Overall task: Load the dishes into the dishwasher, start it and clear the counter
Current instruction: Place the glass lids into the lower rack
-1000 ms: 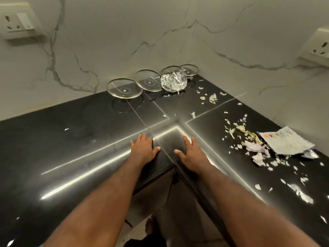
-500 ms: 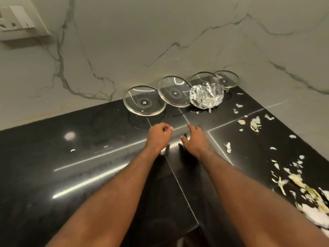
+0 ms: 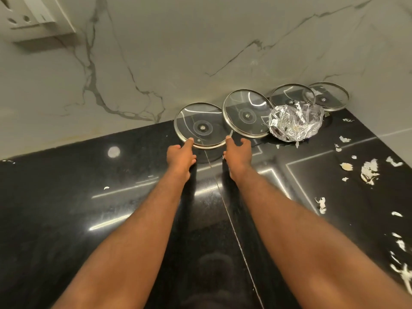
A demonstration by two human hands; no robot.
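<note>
Several glass lids with steel rims lean against the marble wall at the back of the black counter (image 3: 66,208). The leftmost lid (image 3: 201,121) is nearest to me. My left hand (image 3: 180,156) reaches forward and a fingertip touches that lid's lower left rim. My right hand (image 3: 237,151) is at the lid's lower right rim, one finger against it and the thumb spread to the right. Neither hand grips anything. A second lid (image 3: 247,108) overlaps it on the right. Two more lids (image 3: 289,94) (image 3: 327,97) stand further right.
A crumpled ball of aluminium foil (image 3: 294,123) lies in front of the right-hand lids. Peelings and paper scraps (image 3: 369,170) are scattered over the right part of the counter. A wall socket (image 3: 29,16) sits at the top left.
Both hands have moved forward from the counter's inner corner to the rim of the leftmost lid. My view has shifted left and closer to the wall.
</note>
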